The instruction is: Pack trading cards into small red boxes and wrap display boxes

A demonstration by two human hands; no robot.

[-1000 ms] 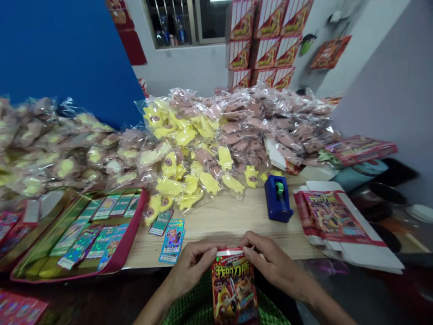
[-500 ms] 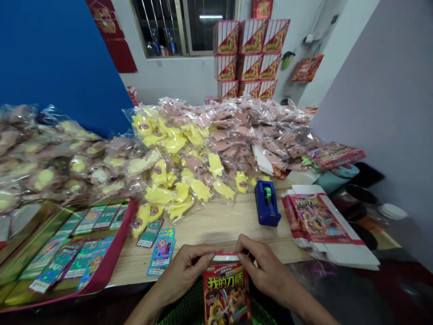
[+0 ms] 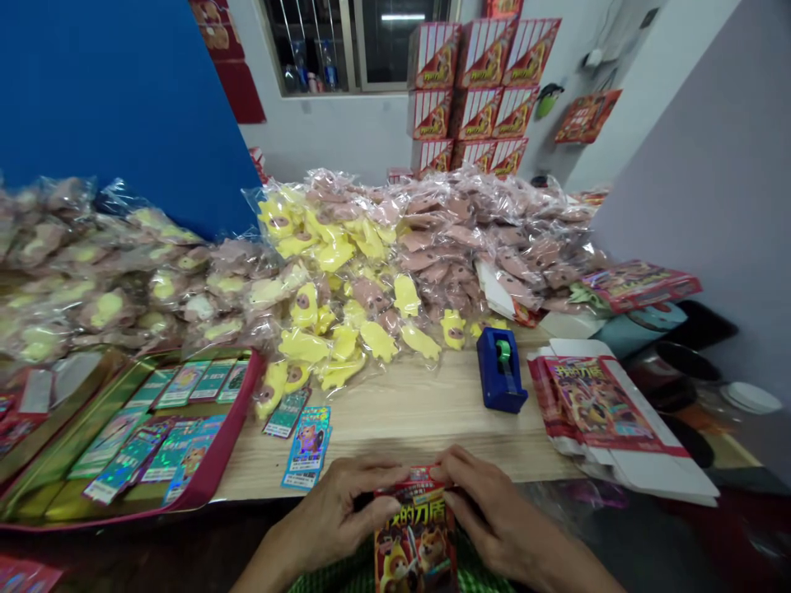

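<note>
A red printed box (image 3: 415, 548) stands upright at the bottom centre, just in front of the table edge. My left hand (image 3: 362, 502) grips its top left corner, thumb on the front face and fingers along the top. At the top right corner my right hand (image 3: 473, 498) holds it the same way. The top of the box shows red between my fingertips. Beyond my hands, a blue tape dispenser (image 3: 499, 379) with green tape sits on the wooden table (image 3: 408, 412). Blue shiny cards (image 3: 307, 445) lie to the left of my left hand.
Bagged yellow and pinkish-brown figures (image 3: 376, 338) are heaped across the back. A pink-rimmed tray (image 3: 238, 428) of cards is at left. Flattened red and white boxes (image 3: 606, 403) lie at right, near a dark pot (image 3: 667, 362). Stacked boxes (image 3: 475, 99) stand by the wall.
The white strip at the box's top is gone from sight, and red printed card shows there instead. My fingers have pressed in over the top edge. The view has shifted, moving the table things rightward.
</note>
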